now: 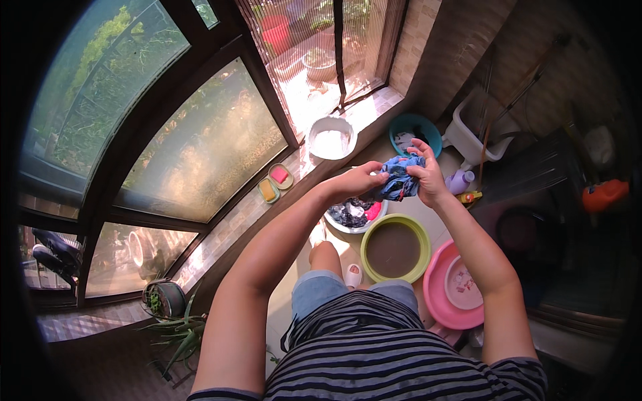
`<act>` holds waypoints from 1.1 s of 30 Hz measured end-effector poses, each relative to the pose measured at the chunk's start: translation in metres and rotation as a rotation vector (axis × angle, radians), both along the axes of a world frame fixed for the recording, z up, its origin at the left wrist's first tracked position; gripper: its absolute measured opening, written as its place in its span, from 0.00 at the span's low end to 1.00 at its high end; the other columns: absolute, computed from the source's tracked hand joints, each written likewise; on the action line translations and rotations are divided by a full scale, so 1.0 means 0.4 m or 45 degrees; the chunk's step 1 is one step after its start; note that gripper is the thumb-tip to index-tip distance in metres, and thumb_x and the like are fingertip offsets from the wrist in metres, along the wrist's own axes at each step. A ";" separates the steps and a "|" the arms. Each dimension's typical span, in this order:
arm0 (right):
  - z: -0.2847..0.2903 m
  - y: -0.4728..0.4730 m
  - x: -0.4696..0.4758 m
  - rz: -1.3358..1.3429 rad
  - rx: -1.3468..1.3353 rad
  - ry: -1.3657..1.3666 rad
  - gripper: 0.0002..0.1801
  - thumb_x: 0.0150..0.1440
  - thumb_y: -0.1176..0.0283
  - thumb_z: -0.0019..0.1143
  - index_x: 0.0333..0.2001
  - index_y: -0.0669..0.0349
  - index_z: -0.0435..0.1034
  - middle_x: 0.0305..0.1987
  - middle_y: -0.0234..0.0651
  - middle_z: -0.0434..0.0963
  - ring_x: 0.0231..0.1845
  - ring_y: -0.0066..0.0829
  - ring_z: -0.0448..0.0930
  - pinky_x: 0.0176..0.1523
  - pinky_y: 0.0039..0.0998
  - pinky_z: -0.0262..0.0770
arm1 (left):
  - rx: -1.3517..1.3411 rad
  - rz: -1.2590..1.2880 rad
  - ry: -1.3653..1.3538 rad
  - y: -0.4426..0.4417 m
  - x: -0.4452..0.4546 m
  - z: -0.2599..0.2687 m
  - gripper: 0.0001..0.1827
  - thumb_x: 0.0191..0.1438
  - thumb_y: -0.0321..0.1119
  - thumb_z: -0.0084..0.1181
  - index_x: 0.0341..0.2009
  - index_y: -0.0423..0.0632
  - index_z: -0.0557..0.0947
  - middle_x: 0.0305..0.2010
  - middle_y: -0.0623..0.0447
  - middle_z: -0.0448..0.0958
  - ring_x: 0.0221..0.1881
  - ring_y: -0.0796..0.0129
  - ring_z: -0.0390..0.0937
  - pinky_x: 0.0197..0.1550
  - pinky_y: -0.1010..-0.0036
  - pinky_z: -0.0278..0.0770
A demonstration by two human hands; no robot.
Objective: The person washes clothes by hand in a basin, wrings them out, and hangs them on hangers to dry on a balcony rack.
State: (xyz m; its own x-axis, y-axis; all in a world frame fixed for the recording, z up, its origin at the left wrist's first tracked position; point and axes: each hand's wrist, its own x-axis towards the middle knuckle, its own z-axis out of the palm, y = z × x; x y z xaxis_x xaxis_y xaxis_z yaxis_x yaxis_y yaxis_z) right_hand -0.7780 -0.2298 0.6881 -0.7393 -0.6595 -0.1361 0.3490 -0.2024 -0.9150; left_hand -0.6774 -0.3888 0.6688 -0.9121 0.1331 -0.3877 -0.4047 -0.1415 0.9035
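A crumpled blue patterned cloth [400, 175] is held up between my two hands. My left hand [362, 179] pinches its left side between thumb and fingers. On the other side my right hand [426, 173] grips it, with some fingers raised. Partly hidden below the cloth and my left wrist, a pale basin [346, 228] holds dark, white and bright pink laundry. Nearer to me stands a green basin [426, 253] of murky brownish water [393, 249].
Pink basins [435, 295] sit by my right arm. A teal basin [419, 123] with clothes and a white wheeled tub [466, 128] stand farther off. On the sill are a white basin [321, 125] and soap dishes with pink [279, 174] and yellow soap [267, 190]. A purple bottle [457, 182] stands right.
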 end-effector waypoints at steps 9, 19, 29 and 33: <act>0.054 -0.029 0.084 0.587 -0.062 -0.082 0.28 0.33 0.82 0.40 0.44 0.63 0.61 0.38 0.34 0.63 0.39 0.24 0.67 0.46 0.21 0.64 | 0.391 0.576 -0.222 0.002 0.167 0.052 0.09 0.51 0.42 0.48 0.33 0.52 0.69 0.26 0.59 0.72 0.26 0.77 0.70 0.27 0.81 0.65; -0.009 -0.022 0.121 0.999 0.466 0.435 0.13 0.45 0.74 0.53 0.36 0.63 0.65 0.30 0.27 0.68 0.30 0.15 0.68 0.34 0.17 0.65 | 0.668 1.143 0.076 -0.034 0.347 0.094 0.12 0.48 0.31 0.50 0.38 0.51 0.67 0.33 0.57 0.70 0.34 0.72 0.70 0.34 0.70 0.71; 0.117 -0.160 0.305 0.893 0.589 1.516 0.12 0.46 0.66 0.53 0.24 0.66 0.70 0.22 0.40 0.72 0.23 0.30 0.72 0.29 0.27 0.66 | -0.071 1.252 0.006 -0.097 0.694 0.125 0.06 0.48 0.33 0.50 0.32 0.47 0.75 0.29 0.60 0.72 0.33 0.79 0.67 0.38 0.81 0.63; 0.134 -0.223 0.413 0.657 0.575 1.409 0.09 0.46 0.69 0.52 0.25 0.65 0.69 0.20 0.40 0.72 0.22 0.31 0.72 0.28 0.27 0.66 | -0.055 1.384 -0.091 -0.112 0.801 0.154 0.05 0.48 0.31 0.48 0.30 0.46 0.74 0.27 0.59 0.72 0.29 0.76 0.66 0.34 0.80 0.64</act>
State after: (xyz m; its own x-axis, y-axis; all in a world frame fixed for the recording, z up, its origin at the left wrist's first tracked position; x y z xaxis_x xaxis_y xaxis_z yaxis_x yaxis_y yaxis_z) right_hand -0.6130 -0.3191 0.7415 -0.2780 -0.9558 0.0956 -0.6852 0.1276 -0.7171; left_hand -0.3572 -0.4337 0.7303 -0.5090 -0.7458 -0.4298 -0.1342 -0.4245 0.8954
